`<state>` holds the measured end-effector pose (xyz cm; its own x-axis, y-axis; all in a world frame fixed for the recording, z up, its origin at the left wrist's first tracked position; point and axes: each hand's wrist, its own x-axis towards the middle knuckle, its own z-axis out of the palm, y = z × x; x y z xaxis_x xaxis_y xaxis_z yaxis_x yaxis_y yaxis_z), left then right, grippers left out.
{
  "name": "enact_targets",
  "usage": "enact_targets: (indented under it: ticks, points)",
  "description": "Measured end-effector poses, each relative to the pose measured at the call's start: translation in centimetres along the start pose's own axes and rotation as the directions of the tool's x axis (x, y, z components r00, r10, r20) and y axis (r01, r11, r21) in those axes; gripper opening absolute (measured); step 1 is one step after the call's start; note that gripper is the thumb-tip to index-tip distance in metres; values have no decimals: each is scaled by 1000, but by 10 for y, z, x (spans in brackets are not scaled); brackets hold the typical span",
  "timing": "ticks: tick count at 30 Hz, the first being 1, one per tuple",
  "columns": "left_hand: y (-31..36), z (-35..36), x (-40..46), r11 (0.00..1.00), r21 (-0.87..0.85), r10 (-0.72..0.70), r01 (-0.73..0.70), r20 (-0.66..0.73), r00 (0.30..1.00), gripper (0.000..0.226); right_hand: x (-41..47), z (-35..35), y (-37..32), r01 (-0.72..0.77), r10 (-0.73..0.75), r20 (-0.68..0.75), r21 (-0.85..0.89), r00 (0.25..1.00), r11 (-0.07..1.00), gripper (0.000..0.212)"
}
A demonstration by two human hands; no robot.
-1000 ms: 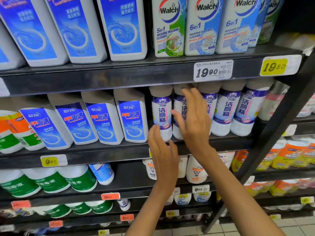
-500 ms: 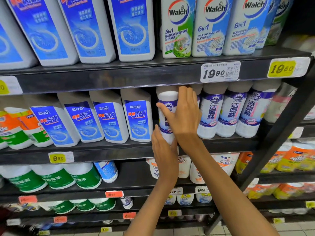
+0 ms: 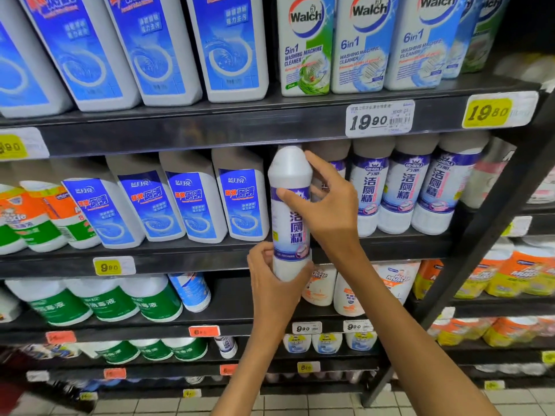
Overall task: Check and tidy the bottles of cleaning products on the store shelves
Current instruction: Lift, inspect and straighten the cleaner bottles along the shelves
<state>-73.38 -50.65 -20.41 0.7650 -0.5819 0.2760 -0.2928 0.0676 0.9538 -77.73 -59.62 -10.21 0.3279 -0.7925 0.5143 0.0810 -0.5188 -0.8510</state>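
Bottle (image 3: 290,205), smooth white plastic cylinder, domed cap, right hand (image 3: 330,205) grip curled around shoulder, left hand (image 3: 271,283) cupping base

A white price tag (image 3: 380,119) reading 19.90 sits on the shelf edge above the hands, with a yellow 19.80 tag (image 3: 488,112) further right. A yellow 9.90 tag (image 3: 109,267) lies left of them, red tags (image 3: 204,331) lower down, and pale floor tiles (image 3: 300,405) run beneath
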Motion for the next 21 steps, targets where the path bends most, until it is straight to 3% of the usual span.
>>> enact_targets:
  ticks: [6,10,12,14,15,17,19,21]
  points:
    - [20,-15,-14,994,-57,-79,90,184,980,58,-2,-5,-3,-89,80,55,166,995,982,66]
    - [22,-24,-41,979,-133,-105,154,319,942,43,-3,-14,3,-260,204,234,242,951,935,58]
    - [23,-25,-53,961,-161,-145,225,397,906,39,-6,-16,7,-475,311,424,366,851,801,49]
    - [20,-25,-61,915,-233,-191,328,465,864,52,-12,-20,11,-662,308,604,544,735,515,37]
    - [19,-24,-65,884,-267,-213,382,498,841,59,-15,-22,13,-687,294,632,568,717,453,32]
    - [20,-24,-71,857,-289,-241,428,509,826,60,-21,-24,14,-670,320,608,524,727,526,38]
    - [21,-24,-74,886,-259,-254,384,423,870,54,-27,-23,15,-627,373,536,439,757,643,53]
    - [24,-24,-75,901,-252,-266,353,322,908,45,-34,-20,17,-580,387,470,391,793,714,48]
